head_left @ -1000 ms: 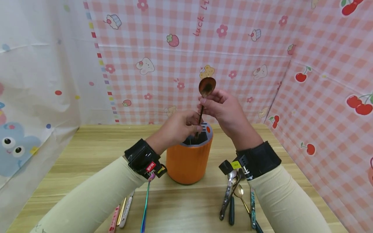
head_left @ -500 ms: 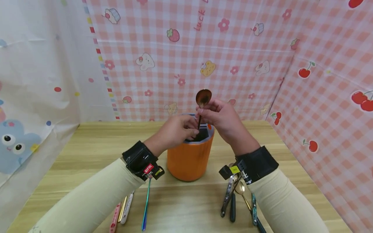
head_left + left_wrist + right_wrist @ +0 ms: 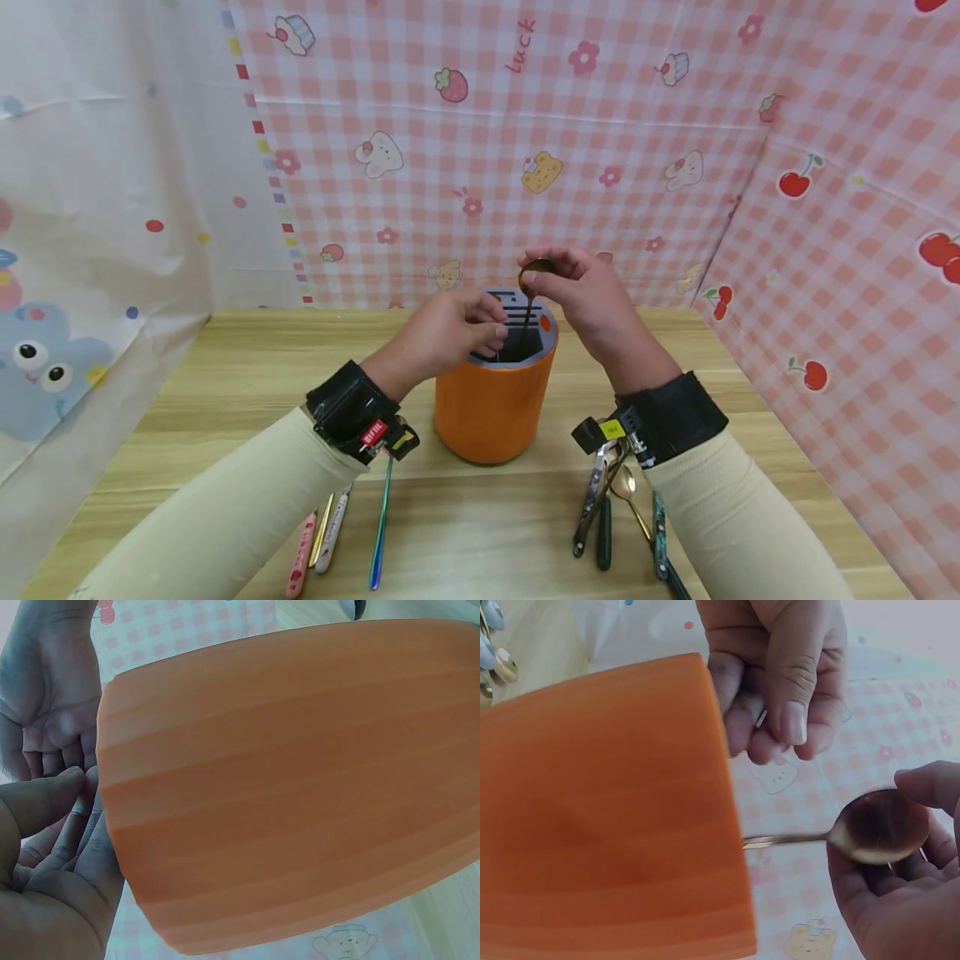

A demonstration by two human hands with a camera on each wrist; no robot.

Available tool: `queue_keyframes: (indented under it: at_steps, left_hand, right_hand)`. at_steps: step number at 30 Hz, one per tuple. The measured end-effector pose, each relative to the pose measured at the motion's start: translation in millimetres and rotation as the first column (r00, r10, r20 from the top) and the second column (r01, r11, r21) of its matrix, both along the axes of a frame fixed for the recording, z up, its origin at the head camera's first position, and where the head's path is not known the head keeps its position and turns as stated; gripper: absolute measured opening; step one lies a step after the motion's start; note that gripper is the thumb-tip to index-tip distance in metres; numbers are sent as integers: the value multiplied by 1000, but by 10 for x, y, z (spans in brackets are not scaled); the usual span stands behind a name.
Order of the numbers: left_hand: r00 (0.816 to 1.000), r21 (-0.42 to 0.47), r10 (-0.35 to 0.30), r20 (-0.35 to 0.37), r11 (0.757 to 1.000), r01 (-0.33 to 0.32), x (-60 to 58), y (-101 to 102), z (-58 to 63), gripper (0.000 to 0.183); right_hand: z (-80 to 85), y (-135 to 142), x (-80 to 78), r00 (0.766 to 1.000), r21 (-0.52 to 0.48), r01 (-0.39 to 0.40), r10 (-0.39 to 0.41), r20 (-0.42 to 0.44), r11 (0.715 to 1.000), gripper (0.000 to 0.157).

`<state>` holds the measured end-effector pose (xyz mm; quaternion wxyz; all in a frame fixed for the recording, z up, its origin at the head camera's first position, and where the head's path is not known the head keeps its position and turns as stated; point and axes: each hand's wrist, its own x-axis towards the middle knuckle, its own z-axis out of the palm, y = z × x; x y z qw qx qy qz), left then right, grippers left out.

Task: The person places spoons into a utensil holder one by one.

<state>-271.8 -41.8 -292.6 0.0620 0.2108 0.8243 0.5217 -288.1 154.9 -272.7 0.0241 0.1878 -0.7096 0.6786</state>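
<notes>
My right hand (image 3: 592, 304) pinches a gold-toned spoon (image 3: 881, 825) by its bowl. The spoon's handle points down into the dark open compartment of an orange round cutlery holder (image 3: 491, 417); its lower end is hidden inside. At the holder's left rim is my left hand (image 3: 450, 329), thumb and fingertips together in the left wrist view. Between those fingers a sliver of thin metal (image 3: 761, 718) shows in the right wrist view, mostly hidden by them. The holder's grey top (image 3: 550, 342) also has narrow slots and orange dots.
On the wooden table (image 3: 247, 375) several pieces of cutlery, including a gold spoon (image 3: 624, 483), lie front right. Front left lie a pink handle (image 3: 302, 558), a white patterned handle (image 3: 333, 529) and a rainbow-coloured utensil (image 3: 380, 533). Gingham cloth (image 3: 450, 167) hangs behind.
The spoon has gone down into the holder, its bowl sinking from well above the rim to just over it. My right hand has shifted from the handle's top to the bowl.
</notes>
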Motion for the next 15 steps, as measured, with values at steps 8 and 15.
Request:
queue_keyframes:
  at_steps: [8, 15]
  left_hand:
    - [999, -32, 43, -22, 999, -44, 74, -91, 102, 10]
    - [994, -69, 61, -85, 995, -67, 165, -182, 244, 12]
  right_hand:
    - [145, -76, 23, 983, 59, 162, -155, -103, 985, 22]
    - [213, -133, 97, 965, 25, 224, -219, -145, 974, 20]
